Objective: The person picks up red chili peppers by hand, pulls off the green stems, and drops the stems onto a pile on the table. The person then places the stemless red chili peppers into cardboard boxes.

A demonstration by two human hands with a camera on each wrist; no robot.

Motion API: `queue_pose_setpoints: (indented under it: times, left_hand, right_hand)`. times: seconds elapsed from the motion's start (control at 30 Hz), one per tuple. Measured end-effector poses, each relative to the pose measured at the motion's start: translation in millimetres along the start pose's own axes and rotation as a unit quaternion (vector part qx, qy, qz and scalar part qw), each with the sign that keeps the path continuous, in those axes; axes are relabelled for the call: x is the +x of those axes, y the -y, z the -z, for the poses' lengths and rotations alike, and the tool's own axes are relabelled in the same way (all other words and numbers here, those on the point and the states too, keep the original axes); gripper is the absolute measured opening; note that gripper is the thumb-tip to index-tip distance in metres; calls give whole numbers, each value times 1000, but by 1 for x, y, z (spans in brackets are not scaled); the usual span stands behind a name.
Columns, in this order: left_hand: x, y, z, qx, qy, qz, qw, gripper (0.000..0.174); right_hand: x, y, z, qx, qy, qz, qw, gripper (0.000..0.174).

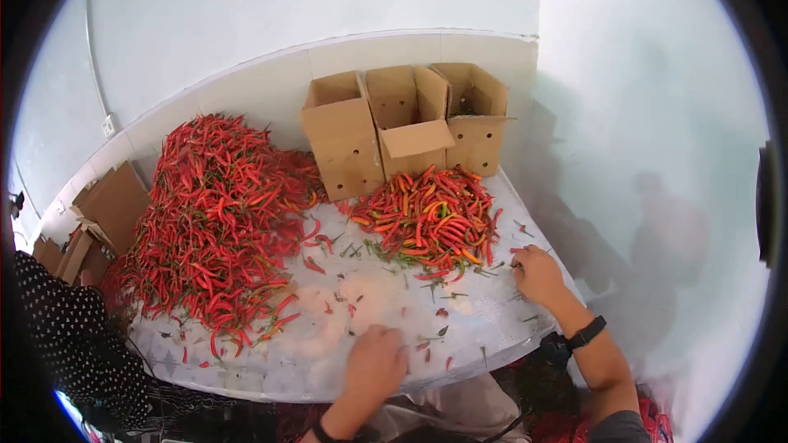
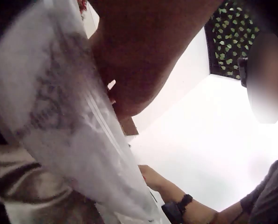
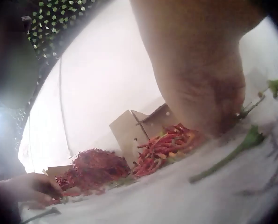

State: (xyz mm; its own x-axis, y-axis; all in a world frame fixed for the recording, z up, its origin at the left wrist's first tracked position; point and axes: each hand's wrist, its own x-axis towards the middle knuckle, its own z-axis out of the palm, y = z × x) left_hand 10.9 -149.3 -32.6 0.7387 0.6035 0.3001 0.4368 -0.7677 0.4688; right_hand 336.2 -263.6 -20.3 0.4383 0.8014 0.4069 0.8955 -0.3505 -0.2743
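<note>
A heap of picked-looking red and orange chili peppers lies before the boxes, a few green among them. My right hand is to its right at the table edge, fingers bent, with a bit of red chili pepper showing at the fingertips; most of it is hidden. In the right wrist view a loose green stem lies close to that hand. My left hand rests low over the table's front edge, back of the hand up. Its fingers look loosely bent in the right wrist view, nothing visible in them.
A much taller mound of red chilies fills the table's left side. Three cardboard boxes stand against the wall. Loose stems and pepper bits dot the plastic-covered table. Someone in dotted dark clothing is at the far left.
</note>
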Motion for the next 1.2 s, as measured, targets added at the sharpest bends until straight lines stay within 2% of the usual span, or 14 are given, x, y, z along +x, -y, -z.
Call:
queue_pose_setpoints:
  times: [0.07, 0.2, 0.27, 0.33, 0.43, 0.5, 0.6, 0.67, 0.73, 0.83, 0.93, 1.03, 1.13, 1.2]
  left_hand:
    - [13, -28, -18, -2, 19, 7, 1000, 36]
    - [40, -75, -90, -88, -85, -110, 986, 42]
    - [45, -119, -120, -92, -131, -149, 976, 35]
    - [53, -159, -159, -342, 44, -145, 927, 31]
    - [42, -195, -166, -498, 166, -221, 822, 27]
    - [45, -187, -173, -466, 131, -201, 852, 25]
    - [48, -132, -125, -432, 131, -146, 880, 25]
    - [56, -79, -88, -599, 185, -10, 779, 24]
    - [62, -47, -29, -652, 172, 140, 725, 24]
    - [59, -27, 28, -692, 95, 151, 699, 22]
    - [61, -8, 24, -572, 64, 30, 818, 26]
    - [69, 4, 40, -503, 62, 96, 857, 26]
    - [82, 33, 25, -463, 43, 64, 883, 23]
    - [87, 42, 26, -481, 63, 71, 872, 21]
  right_hand:
    - [-6, 14, 29, 24, 22, -17, 999, 10]
    - [-21, 44, 84, 107, 39, -28, 993, 15]
    - [-33, 69, 109, 178, 44, -34, 982, 16]
    - [-42, 91, 128, 264, 59, -38, 962, 15]
    - [-48, 109, 138, 391, 72, -10, 917, 14]
    - [-46, 105, 131, 452, 72, -14, 889, 14]
    - [-40, 104, 115, 504, 80, -27, 860, 11]
    - [-31, 103, 99, 509, 85, -23, 856, 10]
    - [-22, 103, 74, 504, 84, -9, 859, 9]
    - [-7, 122, 38, 484, 60, 19, 873, 9]
    - [7, 150, 14, 443, 38, 49, 894, 11]
    - [22, 162, -4, 442, 32, 77, 893, 12]
    - [36, 165, -17, 443, 53, 83, 891, 13]
    - [44, 163, -26, 445, 79, 84, 888, 15]
